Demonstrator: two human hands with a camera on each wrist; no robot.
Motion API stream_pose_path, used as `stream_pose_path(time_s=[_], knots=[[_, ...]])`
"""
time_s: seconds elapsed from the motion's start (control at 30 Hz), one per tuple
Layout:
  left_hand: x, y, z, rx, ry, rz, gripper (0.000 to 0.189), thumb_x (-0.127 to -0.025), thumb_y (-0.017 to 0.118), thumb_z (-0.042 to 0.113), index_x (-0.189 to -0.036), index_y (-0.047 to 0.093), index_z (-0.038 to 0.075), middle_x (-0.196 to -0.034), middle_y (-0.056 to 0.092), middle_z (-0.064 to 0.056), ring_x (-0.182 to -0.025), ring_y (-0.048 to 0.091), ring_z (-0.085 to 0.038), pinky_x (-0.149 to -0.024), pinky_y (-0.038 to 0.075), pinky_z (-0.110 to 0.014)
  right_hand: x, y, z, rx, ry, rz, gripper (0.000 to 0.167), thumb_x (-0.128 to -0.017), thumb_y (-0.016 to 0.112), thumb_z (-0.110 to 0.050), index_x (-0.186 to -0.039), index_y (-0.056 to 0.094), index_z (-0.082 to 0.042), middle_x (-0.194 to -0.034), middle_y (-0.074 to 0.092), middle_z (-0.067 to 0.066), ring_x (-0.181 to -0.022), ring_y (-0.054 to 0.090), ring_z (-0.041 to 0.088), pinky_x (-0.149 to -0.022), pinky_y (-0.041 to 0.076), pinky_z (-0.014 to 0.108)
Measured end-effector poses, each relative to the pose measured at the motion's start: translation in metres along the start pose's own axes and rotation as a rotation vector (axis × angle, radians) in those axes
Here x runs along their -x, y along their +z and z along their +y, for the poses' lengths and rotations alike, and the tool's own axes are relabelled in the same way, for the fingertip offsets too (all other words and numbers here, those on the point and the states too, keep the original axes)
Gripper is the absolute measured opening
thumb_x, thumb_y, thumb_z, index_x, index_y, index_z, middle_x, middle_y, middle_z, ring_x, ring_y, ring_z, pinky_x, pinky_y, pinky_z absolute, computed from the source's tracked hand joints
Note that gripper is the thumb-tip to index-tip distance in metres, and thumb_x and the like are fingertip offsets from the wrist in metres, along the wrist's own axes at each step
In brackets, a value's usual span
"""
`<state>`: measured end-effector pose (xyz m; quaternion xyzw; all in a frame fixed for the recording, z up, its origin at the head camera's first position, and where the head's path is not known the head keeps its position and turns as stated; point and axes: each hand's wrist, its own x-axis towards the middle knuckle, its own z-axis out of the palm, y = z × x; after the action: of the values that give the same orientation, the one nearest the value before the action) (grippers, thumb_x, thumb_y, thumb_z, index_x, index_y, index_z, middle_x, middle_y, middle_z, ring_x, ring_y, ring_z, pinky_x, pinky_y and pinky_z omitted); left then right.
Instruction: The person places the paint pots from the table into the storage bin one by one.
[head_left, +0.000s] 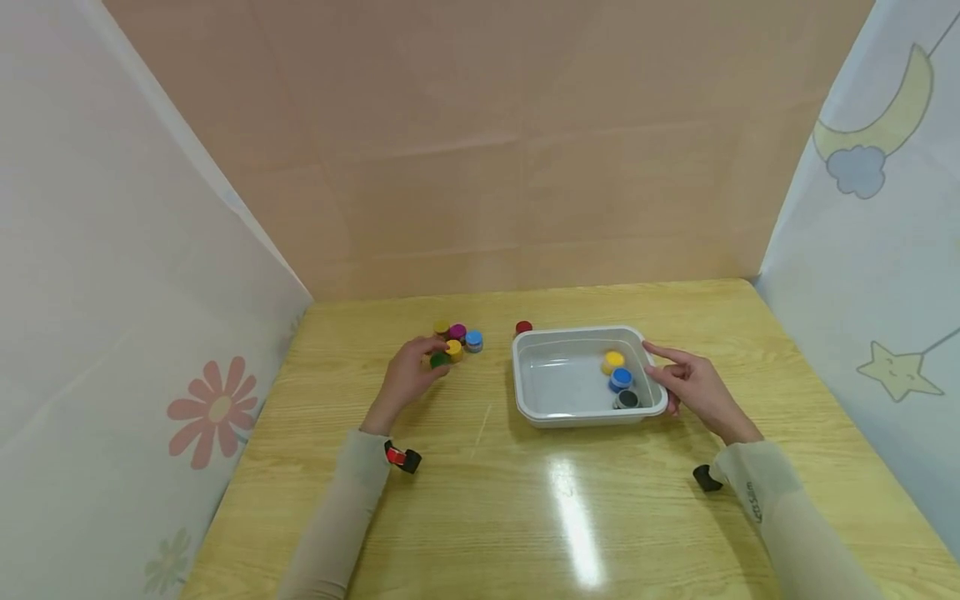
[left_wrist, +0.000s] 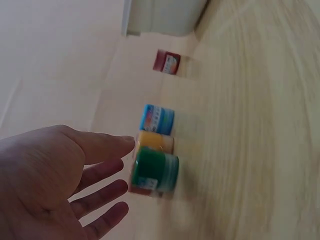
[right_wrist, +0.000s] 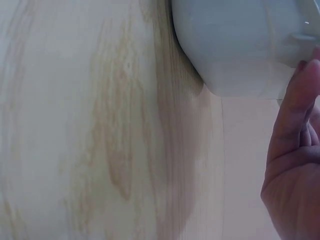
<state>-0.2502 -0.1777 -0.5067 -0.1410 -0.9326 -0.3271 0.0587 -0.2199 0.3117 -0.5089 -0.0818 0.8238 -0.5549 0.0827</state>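
On the left of the table my left hand (head_left: 408,371) reaches beside a small jar with a green lid (left_wrist: 155,170), thumb and fingers spread apart next to it. Behind the green jar stands a yellow-lidded jar (head_left: 453,350), then a light blue one (left_wrist: 157,120). Magenta (head_left: 458,331) and dark yellow (head_left: 442,327) lids show just beyond. My right hand (head_left: 693,387) grips the right rim of a white plastic tray (head_left: 525,400), thumb over the edge and fingers outside. In the tray's right end lie a yellow-lidded jar (head_left: 612,361), a blue one (head_left: 620,379) and a black-lidded one (head_left: 627,400).
A red-lidded jar (head_left: 523,327) stands right behind the tray's back left corner. Wood-patterned tabletop (head_left: 465,500) runs in front of the hands. A plain brown backdrop (head_left: 517,167) closes the far side, with patterned white panels left and right.
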Motion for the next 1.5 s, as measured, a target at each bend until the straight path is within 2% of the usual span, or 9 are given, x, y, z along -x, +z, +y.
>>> stream_pose_path(time_s=[0.13, 0.3, 0.43, 0.6, 0.77, 0.93, 1.1, 1.5], knots=[[0.000, 0.000, -0.010, -0.001, -0.043, -0.022, 0.034, -0.091, 0.079, 0.010, -0.124, 0.072, 0.007, -0.127, 0.068, -0.015, -0.113, 0.065, -0.035, -0.098, 0.054, -0.053, -0.001, -0.001, -0.001, 0.013, 0.020, 0.003, 0.062, -0.105, 0.062, -0.029, -0.159, 0.039, -0.008, -0.063, 0.060, 0.002, -0.048, 0.054, 0.018, -0.049, 0.053, 0.032], [-0.003, 0.005, -0.014, -0.016, -0.056, -0.050, 0.034, -0.091, 0.079, 0.009, -0.124, 0.071, 0.007, -0.127, 0.066, -0.017, -0.112, 0.066, -0.034, -0.099, 0.054, -0.052, 0.000, -0.002, 0.000, 0.003, 0.030, 0.003, 0.062, -0.105, 0.062, -0.029, -0.159, 0.039, -0.009, -0.063, 0.060, 0.002, -0.048, 0.054, 0.018, -0.049, 0.053, 0.032], [-0.005, 0.008, -0.013, -0.018, -0.064, -0.062, 0.035, -0.091, 0.080, 0.009, -0.124, 0.069, 0.007, -0.132, 0.064, -0.015, -0.110, 0.066, -0.031, -0.099, 0.054, -0.050, 0.000, -0.001, 0.001, -0.006, 0.022, 0.002, 0.062, -0.105, 0.062, -0.029, -0.159, 0.040, -0.008, -0.062, 0.060, 0.002, -0.048, 0.054, 0.017, -0.049, 0.052, 0.032], [-0.003, 0.010, -0.010, -0.001, -0.094, -0.073, 0.034, -0.089, 0.082, 0.010, -0.120, 0.067, 0.006, -0.127, 0.066, -0.014, -0.105, 0.065, -0.031, -0.094, 0.055, -0.049, -0.001, 0.000, 0.003, -0.013, 0.014, 0.000, 0.062, -0.105, 0.062, -0.028, -0.159, 0.039, -0.007, -0.062, 0.060, 0.002, -0.048, 0.053, 0.017, -0.048, 0.052, 0.032], [-0.001, 0.012, -0.009, 0.000, -0.088, -0.098, 0.034, -0.089, 0.082, 0.009, -0.120, 0.067, 0.006, -0.124, 0.067, -0.016, -0.103, 0.066, -0.031, -0.094, 0.056, -0.049, -0.001, 0.000, 0.003, -0.012, 0.013, 0.004, 0.062, -0.105, 0.062, -0.028, -0.158, 0.040, -0.007, -0.062, 0.060, 0.001, -0.047, 0.053, 0.016, -0.048, 0.052, 0.031], [-0.002, 0.015, -0.009, -0.030, -0.081, -0.113, 0.033, -0.089, 0.082, 0.010, -0.119, 0.069, 0.007, -0.123, 0.069, -0.016, -0.109, 0.066, -0.032, -0.098, 0.054, -0.051, -0.001, 0.000, 0.002, -0.010, 0.010, 0.006, 0.061, -0.105, 0.062, -0.028, -0.158, 0.040, -0.006, -0.061, 0.060, 0.001, -0.047, 0.053, 0.016, -0.048, 0.052, 0.031], [-0.002, 0.018, -0.009, -0.059, -0.100, -0.121, 0.033, -0.088, 0.082, 0.011, -0.120, 0.070, 0.010, -0.127, 0.070, -0.015, -0.117, 0.066, -0.033, -0.103, 0.052, -0.053, 0.000, 0.000, 0.001, 0.003, 0.016, 0.011, 0.062, -0.105, 0.062, -0.030, -0.158, 0.040, -0.007, -0.061, 0.059, 0.001, -0.048, 0.053, 0.016, -0.048, 0.052, 0.032], [0.000, 0.019, -0.008, -0.012, -0.108, -0.128, 0.033, -0.090, 0.081, 0.010, -0.120, 0.070, 0.011, -0.128, 0.069, -0.015, -0.118, 0.065, -0.033, -0.105, 0.052, -0.052, -0.001, 0.000, -0.001, 0.000, 0.030, -0.001, 0.062, -0.105, 0.063, -0.029, -0.159, 0.040, -0.008, -0.062, 0.061, 0.001, -0.048, 0.054, 0.018, -0.049, 0.052, 0.034]])
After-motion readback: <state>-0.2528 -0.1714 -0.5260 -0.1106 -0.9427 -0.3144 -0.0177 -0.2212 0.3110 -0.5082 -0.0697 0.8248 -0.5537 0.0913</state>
